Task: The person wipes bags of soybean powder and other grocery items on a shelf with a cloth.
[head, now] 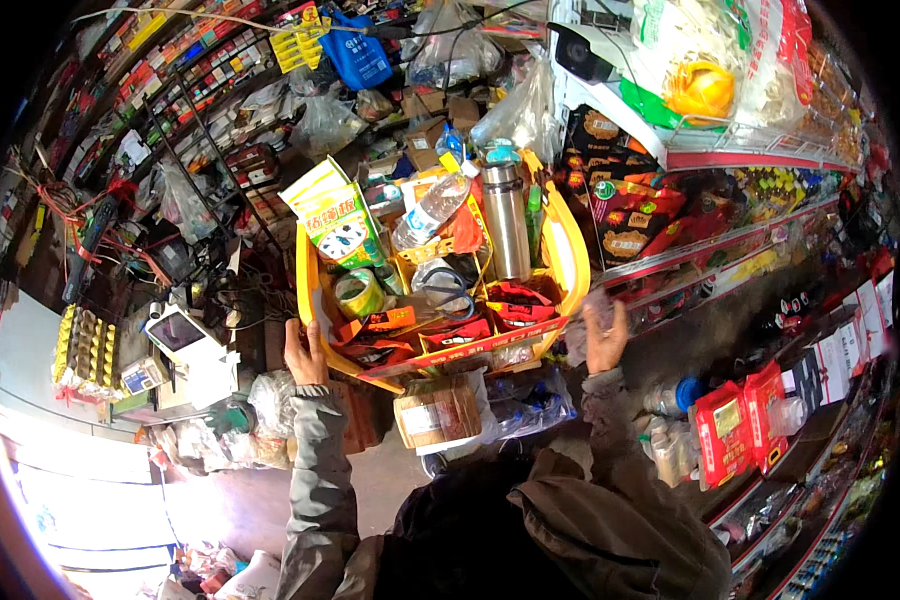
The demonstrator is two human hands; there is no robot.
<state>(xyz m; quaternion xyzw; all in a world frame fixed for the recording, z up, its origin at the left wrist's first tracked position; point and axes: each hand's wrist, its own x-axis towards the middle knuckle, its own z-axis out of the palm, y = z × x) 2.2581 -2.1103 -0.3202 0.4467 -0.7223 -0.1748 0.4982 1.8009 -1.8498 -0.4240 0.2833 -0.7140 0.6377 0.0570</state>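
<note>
Before me stands a yellow plastic basket (579, 247) holding a steel thermos (507, 225), a clear plastic bottle (433, 211), green-and-yellow packets (337, 225), a roll of tape (358, 292), scissors with dark handles (450, 289) and several red-and-black packets (456, 334). My left hand (305, 352) is at the basket's near left corner, fingers raised beside its wall; whether it grips the wall is unclear. By the near right corner is my right hand (604, 334), fingers spread, with a blurred purplish thing (579, 337) beside them; whether it touches this is unclear.
Below the basket are a brown wrapped bundle (436, 414) and a clear bag with blue items (529, 405). Shelves with red edges (727, 236) line the right. A white device with a screen (180, 330) and egg trays (82, 349) sit left. A security camera (581, 52) is upper right.
</note>
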